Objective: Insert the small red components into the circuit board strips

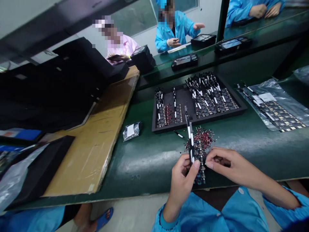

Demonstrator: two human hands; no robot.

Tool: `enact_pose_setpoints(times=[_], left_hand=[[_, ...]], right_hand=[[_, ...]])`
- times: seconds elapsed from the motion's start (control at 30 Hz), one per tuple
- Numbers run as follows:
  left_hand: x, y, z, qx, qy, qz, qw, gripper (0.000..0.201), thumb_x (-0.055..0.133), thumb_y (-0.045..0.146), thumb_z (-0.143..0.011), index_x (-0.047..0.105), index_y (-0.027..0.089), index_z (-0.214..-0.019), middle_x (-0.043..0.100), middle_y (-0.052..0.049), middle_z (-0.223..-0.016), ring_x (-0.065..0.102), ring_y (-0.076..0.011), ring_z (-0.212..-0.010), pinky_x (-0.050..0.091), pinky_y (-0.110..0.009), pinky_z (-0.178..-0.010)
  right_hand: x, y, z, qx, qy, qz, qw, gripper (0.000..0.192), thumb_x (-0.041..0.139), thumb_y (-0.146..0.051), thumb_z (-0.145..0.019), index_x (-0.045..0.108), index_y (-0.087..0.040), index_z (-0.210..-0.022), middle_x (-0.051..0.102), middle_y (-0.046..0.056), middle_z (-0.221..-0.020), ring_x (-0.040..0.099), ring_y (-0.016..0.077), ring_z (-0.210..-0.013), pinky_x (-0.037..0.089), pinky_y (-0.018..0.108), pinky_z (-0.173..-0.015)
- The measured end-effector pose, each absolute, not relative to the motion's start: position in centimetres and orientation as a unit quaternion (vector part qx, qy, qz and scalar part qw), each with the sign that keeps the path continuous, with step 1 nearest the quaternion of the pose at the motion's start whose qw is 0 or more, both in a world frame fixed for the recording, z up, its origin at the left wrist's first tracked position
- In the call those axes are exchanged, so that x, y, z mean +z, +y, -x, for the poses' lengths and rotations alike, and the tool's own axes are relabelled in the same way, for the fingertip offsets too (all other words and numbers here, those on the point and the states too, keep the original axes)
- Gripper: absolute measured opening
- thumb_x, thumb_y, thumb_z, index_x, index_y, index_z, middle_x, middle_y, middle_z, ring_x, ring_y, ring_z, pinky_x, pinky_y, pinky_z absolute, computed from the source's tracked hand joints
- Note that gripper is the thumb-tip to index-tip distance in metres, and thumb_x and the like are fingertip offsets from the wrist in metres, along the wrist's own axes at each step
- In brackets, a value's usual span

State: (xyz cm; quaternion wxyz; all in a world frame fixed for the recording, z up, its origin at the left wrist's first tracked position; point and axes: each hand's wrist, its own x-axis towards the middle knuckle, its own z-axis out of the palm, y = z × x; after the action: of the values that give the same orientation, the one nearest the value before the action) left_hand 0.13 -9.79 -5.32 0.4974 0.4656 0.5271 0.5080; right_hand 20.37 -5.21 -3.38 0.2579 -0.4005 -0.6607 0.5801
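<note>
My left hand (pixel 181 182) is closed on a strip of small circuit boards (pixel 200 175) with dark, white-labelled flex tails, thumb on its face. The strip stands tilted above the green bench near its front edge. At its right edge my right hand (pixel 231 166) has thumb and forefinger pinched together; whatever lies between those fingertips is too small to make out. Just behind the hands lies a heap of tiny parts with red and black wires (pixel 205 137). A black foam tray (pixel 169 128) behind the heap holds several similar board strips (pixel 214 103), one group with red wires.
At the right, more board strips (pixel 277 112) lie on a clear plastic bag (pixel 267 87). A small silvery bag (pixel 132 130) sits left of the tray. Cardboard (pixel 113 129) and black foam (pixel 60 80) occupy the left. Across the bench, co-workers sit by black trays (pixel 184 61).
</note>
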Motion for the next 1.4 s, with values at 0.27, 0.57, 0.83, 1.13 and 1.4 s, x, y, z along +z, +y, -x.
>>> enact_pose_setpoints(times=[0.27, 0.57, 0.83, 1.13, 1.4], left_hand=[[-5.3, -9.8, -0.1, 0.505, 0.528, -0.461, 0.503, 0.012, 0.072, 0.028, -0.086, 0.075, 0.021, -0.095, 0.082, -0.011, -0.081, 0.075, -0.0322, -0.071, 0.057, -0.035, -0.060], [-5.3, -9.8, -0.1, 0.510, 0.520, -0.468, 0.501, 0.011, 0.072, 0.024, -0.087, 0.074, 0.017, -0.095, 0.083, -0.010, -0.082, 0.076, -0.0285, -0.071, 0.056, -0.029, -0.060], [-5.3, -9.7, -0.1, 0.507, 0.519, -0.470, 0.502, 0.011, 0.072, 0.024, -0.087, 0.074, 0.018, -0.096, 0.083, -0.009, -0.081, 0.077, -0.0287, -0.070, 0.058, -0.030, -0.061], [-5.1, -9.8, -0.2, 0.505, 0.524, -0.476, 0.494, 0.010, 0.072, 0.023, -0.087, 0.074, 0.017, -0.096, 0.083, -0.009, -0.082, 0.077, -0.0284, -0.071, 0.058, -0.030, -0.062], [-5.2, -9.9, -0.1, 0.496, 0.532, -0.469, 0.501, 0.012, 0.073, 0.027, -0.085, 0.076, 0.020, -0.095, 0.084, -0.010, -0.082, 0.077, -0.0321, -0.071, 0.059, -0.034, -0.061]], right_hand=[[-3.5, -5.3, -20.1, 0.570, -0.664, 0.407, 0.263, 0.016, 0.063, -0.039, -0.094, 0.069, -0.025, -0.087, 0.066, 0.000, -0.081, 0.057, 0.0181, -0.068, 0.044, 0.029, -0.060], [-3.6, -5.2, -19.8, 0.550, -0.680, 0.404, 0.270, 0.012, 0.063, -0.038, -0.091, 0.068, -0.029, -0.084, 0.065, -0.001, -0.077, 0.056, 0.0190, -0.063, 0.043, 0.031, -0.057], [-3.9, -5.3, -19.9, 0.555, -0.671, 0.411, 0.270, 0.009, 0.063, -0.036, -0.090, 0.068, -0.030, -0.084, 0.065, -0.001, -0.076, 0.056, 0.0187, -0.062, 0.043, 0.030, -0.057], [-4.2, -5.3, -19.9, 0.553, -0.675, 0.409, 0.266, 0.009, 0.065, -0.037, -0.087, 0.069, -0.030, -0.082, 0.063, -0.003, -0.072, 0.054, 0.0167, -0.059, 0.040, 0.028, -0.054], [-4.7, -5.3, -20.1, 0.564, -0.671, 0.406, 0.259, 0.016, 0.064, -0.046, -0.089, 0.070, -0.031, -0.085, 0.067, -0.004, -0.075, 0.059, 0.0173, -0.063, 0.046, 0.028, -0.056]])
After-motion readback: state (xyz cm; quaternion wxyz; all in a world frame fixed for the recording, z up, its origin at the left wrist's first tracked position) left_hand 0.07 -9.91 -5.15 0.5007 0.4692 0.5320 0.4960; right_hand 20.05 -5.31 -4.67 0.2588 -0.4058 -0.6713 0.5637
